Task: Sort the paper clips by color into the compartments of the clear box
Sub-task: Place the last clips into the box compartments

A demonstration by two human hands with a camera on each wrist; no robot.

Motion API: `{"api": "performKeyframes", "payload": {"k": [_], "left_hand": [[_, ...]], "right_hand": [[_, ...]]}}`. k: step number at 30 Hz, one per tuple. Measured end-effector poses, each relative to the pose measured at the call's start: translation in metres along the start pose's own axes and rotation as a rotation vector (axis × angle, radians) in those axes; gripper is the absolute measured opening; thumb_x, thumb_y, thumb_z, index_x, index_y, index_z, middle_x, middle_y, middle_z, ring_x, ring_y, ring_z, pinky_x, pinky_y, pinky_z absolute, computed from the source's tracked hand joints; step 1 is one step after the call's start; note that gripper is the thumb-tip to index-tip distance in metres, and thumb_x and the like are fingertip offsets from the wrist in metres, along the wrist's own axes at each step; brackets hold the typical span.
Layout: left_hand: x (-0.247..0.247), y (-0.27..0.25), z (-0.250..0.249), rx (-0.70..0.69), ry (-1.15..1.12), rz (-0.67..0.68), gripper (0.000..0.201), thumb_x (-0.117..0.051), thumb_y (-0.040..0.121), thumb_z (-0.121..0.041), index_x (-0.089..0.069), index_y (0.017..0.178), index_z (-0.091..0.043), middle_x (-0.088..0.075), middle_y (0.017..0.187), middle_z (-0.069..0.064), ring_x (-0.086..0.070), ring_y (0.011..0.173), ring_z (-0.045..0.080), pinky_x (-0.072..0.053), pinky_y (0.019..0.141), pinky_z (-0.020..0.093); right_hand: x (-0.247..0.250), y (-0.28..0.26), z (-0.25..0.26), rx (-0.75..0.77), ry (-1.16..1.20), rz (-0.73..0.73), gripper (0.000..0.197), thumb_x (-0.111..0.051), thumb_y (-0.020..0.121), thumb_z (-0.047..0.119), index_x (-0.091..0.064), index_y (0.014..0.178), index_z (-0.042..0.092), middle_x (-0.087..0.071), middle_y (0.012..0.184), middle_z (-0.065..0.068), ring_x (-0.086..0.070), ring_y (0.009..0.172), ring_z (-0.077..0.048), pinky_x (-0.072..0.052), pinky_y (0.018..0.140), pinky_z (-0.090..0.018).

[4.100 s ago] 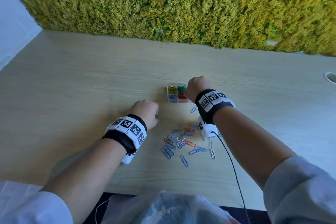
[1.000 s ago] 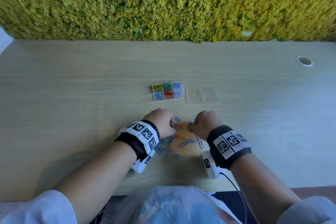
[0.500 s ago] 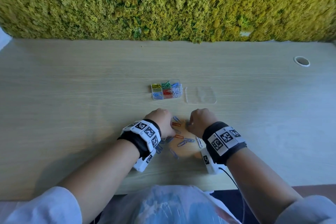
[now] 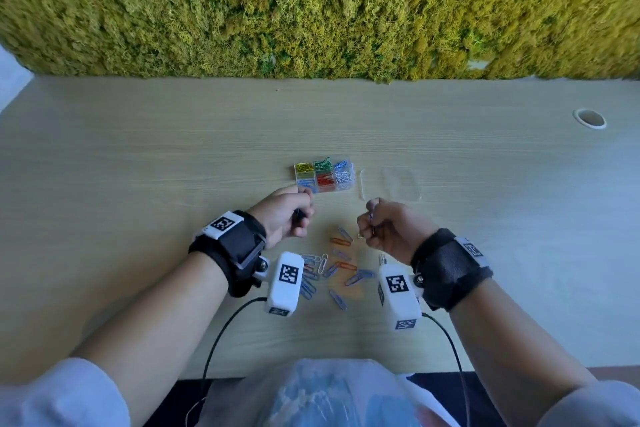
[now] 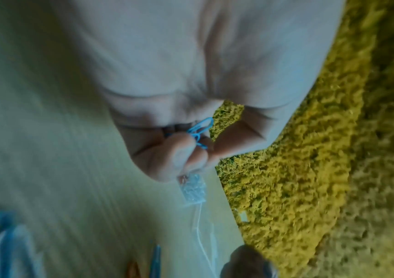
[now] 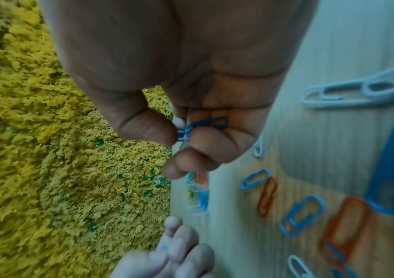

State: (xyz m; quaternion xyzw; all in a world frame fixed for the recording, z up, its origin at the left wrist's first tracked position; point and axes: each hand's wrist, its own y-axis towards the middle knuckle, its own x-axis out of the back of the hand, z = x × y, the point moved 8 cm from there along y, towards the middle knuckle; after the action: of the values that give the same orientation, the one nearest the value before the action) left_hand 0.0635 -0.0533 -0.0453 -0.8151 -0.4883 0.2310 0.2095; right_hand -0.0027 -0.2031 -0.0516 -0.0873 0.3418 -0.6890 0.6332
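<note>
The clear box (image 4: 325, 175) sits mid-table with yellow, green, blue, red and white clips in its compartments. Both hands are raised just in front of it, palms turned inward. My left hand (image 4: 289, 218) pinches blue paper clips (image 5: 199, 130) in its curled fingers. My right hand (image 4: 379, 229) also pinches blue paper clips (image 6: 202, 126) between thumb and fingers. Between and behind the hands lies a loose pile of clips (image 4: 334, 269): blue, orange and white ones, seen close in the right wrist view (image 6: 303, 214).
The clear lid (image 4: 398, 185) lies flat just right of the box. A moss wall (image 4: 311, 7) runs along the table's far edge. A round cable hole (image 4: 589, 118) is at the far right. Wrist camera cables hang over the near edge.
Both hands have lifted off the pile and rotated palm-inward, each now holding blue clips. The pile between them is uncovered.
</note>
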Motion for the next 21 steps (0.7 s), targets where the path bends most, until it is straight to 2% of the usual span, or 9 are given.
{"api": "performKeyframes", "payload": {"k": [2, 4, 6, 8, 10, 14, 16, 18, 21], "left_hand": [[0.006, 0.008, -0.011, -0.029, 0.22, -0.08, 0.022, -0.041, 0.088, 0.004, -0.047, 0.079, -0.015, -0.043, 0.064, 0.003, -0.037, 0.049, 0.012, -0.027, 0.039, 0.016], [0.011, 0.016, -0.03, -0.084, 0.676, -0.144, 0.011, -0.05, 0.088, -0.006, -0.053, 0.088, -0.017, -0.049, 0.069, 0.001, -0.041, 0.055, 0.015, -0.031, 0.044, 0.02], [0.009, 0.023, -0.049, -0.143, 1.084, -0.176, 0.015, -0.05, 0.088, -0.011, -0.056, 0.102, -0.016, -0.057, 0.085, 0.003, -0.047, 0.065, 0.019, -0.035, 0.05, 0.024], [0.004, 0.026, -0.063, -0.185, 1.277, -0.2, 0.023, -0.044, 0.089, -0.007, -0.056, 0.106, -0.016, -0.058, 0.104, 0.008, -0.052, 0.076, 0.022, -0.043, 0.061, 0.027], [-0.003, 0.028, -0.072, -0.234, 1.388, -0.22, 0.027, -0.042, 0.09, -0.003, -0.057, 0.108, -0.015, -0.055, 0.117, 0.009, -0.054, 0.09, 0.024, -0.043, 0.073, 0.03], [-0.016, 0.034, -0.077, -0.297, 1.526, -0.214, 0.034, -0.047, 0.088, 0.003, -0.059, 0.115, -0.013, -0.053, 0.124, 0.009, -0.054, 0.108, 0.026, -0.04, 0.079, 0.028], [-0.02, 0.036, -0.076, -0.313, 1.562, -0.2, 0.036, -0.047, 0.087, 0.005, -0.059, 0.117, -0.012, -0.052, 0.127, 0.009, -0.052, 0.111, 0.025, -0.041, 0.083, 0.029], [-0.02, 0.037, -0.075, -0.332, 1.557, -0.201, 0.038, -0.047, 0.087, 0.006, -0.06, 0.117, -0.012, -0.052, 0.126, 0.008, -0.053, 0.111, 0.025, -0.043, 0.087, 0.031], [-0.017, 0.036, -0.074, -0.372, 1.516, -0.203, 0.039, -0.049, 0.084, 0.007, -0.062, 0.114, -0.015, -0.056, 0.121, 0.006, -0.055, 0.107, 0.025, -0.048, 0.089, 0.036]], "right_hand": [[-0.004, 0.005, 0.007, 0.022, 0.032, 0.028, 0.022, -0.041, 0.07, -0.004, -0.039, 0.069, 0.018, -0.051, 0.062, -0.004, -0.046, 0.051, -0.016, -0.035, 0.043, -0.02], [-0.005, 0.01, 0.013, 0.039, -0.017, 0.023, 0.03, -0.037, 0.084, -0.009, -0.043, 0.073, 0.019, -0.05, 0.063, -0.003, -0.044, 0.052, -0.016, -0.034, 0.044, -0.021], [-0.006, 0.013, 0.016, 0.075, -0.142, -0.012, 0.031, -0.037, 0.09, -0.007, -0.047, 0.076, 0.018, -0.052, 0.063, -0.005, -0.043, 0.05, -0.016, -0.033, 0.045, -0.022], [-0.009, 0.016, 0.016, 0.088, -0.264, -0.035, 0.03, -0.036, 0.091, -0.007, -0.05, 0.076, 0.015, -0.054, 0.062, -0.006, -0.043, 0.048, -0.015, -0.032, 0.046, -0.023], [-0.011, 0.018, 0.012, 0.072, -0.351, -0.03, 0.03, -0.036, 0.092, -0.005, -0.053, 0.075, 0.013, -0.057, 0.061, -0.006, -0.043, 0.045, -0.013, -0.031, 0.045, -0.021], [-0.01, 0.021, 0.009, 0.04, -0.565, -0.049, 0.027, -0.042, 0.093, 0.001, -0.058, 0.075, 0.014, -0.049, 0.061, -0.001, -0.037, 0.049, -0.012, -0.03, 0.041, -0.018], [-0.005, 0.022, 0.012, 0.041, -0.65, -0.08, 0.023, -0.046, 0.092, 0.005, -0.061, 0.078, 0.015, -0.049, 0.063, 0.0, -0.038, 0.05, -0.011, -0.031, 0.042, -0.019], [0.003, 0.022, 0.022, 0.081, -0.77, -0.169, 0.015, -0.052, 0.092, 0.011, -0.066, 0.088, 0.013, -0.054, 0.068, 0.0, -0.044, 0.052, -0.011, -0.035, 0.041, -0.016], [0.008, 0.022, 0.043, 0.189, -1.038, -0.312, 0.02, -0.054, 0.09, 0.013, -0.069, 0.103, 0.009, -0.062, 0.086, -0.005, -0.055, 0.073, -0.017, -0.041, 0.052, -0.019]]}}
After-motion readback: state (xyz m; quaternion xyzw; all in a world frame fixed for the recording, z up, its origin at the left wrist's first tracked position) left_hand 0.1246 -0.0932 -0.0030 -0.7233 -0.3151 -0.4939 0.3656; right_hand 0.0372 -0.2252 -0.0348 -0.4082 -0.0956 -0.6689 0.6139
